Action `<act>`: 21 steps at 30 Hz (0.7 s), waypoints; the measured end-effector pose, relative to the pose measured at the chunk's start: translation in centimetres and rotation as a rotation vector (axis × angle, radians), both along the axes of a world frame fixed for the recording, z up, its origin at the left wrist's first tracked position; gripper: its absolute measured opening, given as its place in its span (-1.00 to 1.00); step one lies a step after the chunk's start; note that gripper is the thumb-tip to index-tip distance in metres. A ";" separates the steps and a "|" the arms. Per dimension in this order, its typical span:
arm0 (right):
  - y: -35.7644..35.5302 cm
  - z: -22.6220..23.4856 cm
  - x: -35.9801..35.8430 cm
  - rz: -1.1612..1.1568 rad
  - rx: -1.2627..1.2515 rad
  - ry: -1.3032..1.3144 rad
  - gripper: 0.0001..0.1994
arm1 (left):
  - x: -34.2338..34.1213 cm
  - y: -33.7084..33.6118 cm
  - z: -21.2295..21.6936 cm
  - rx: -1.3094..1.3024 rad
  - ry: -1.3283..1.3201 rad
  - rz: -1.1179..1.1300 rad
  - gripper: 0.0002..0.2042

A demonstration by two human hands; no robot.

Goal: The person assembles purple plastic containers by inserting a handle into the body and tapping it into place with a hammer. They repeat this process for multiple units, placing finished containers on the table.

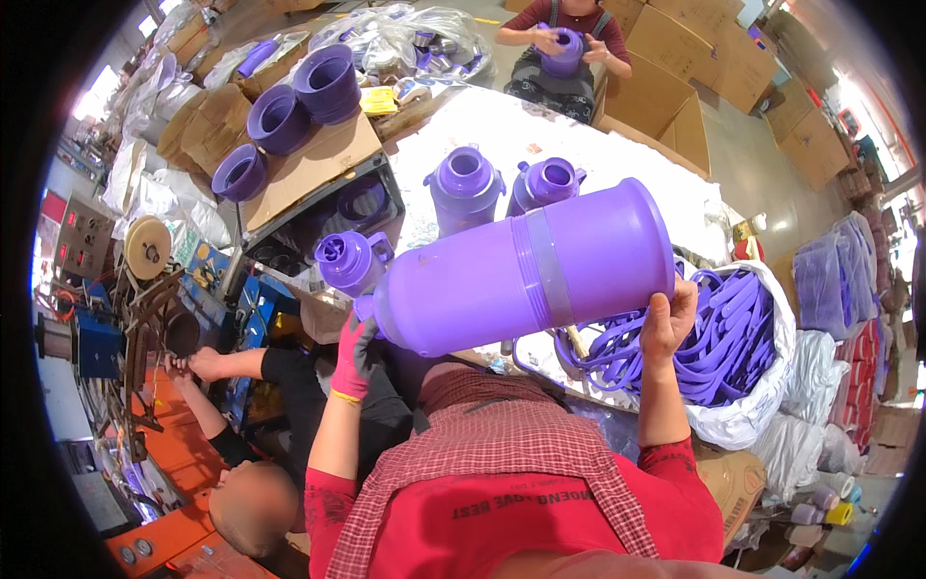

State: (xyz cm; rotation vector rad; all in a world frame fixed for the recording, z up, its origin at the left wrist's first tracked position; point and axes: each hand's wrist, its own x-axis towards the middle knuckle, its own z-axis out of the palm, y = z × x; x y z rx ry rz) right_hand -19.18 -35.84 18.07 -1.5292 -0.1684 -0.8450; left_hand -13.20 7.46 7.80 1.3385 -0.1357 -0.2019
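I hold a large purple plastic flask body (526,270) sideways in front of me, its base toward the right. My left hand (355,355), in a pink glove, grips its narrow neck end. My right hand (667,320), bare, holds the wide base end from below. A pale band runs around the flask's middle. To the right sits a white sack of purple plastic handles (733,338).
Three more purple flasks (465,183) stand on the white table (617,145). Purple shells (280,118) rest on cardboard at the back left. A person (260,386) works at a machine at my left; another person (564,43) sits at the far end. Cardboard boxes (694,48) are stacked at the right.
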 end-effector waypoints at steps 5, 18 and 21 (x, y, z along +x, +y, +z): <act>0.8 0.7 -0.2 0.008 0.018 -0.051 -0.73 | -0.5 -0.8 1.1 -0.073 0.189 0.058 -0.54; -0.4 -1.7 1.4 -0.070 0.293 0.135 -0.82 | 0.5 -2.3 1.7 -0.070 -0.192 0.273 -0.41; 0.2 -3.2 2.0 -0.008 0.363 0.046 -0.77 | 0.7 -3.8 3.5 -0.408 -0.069 0.190 -0.37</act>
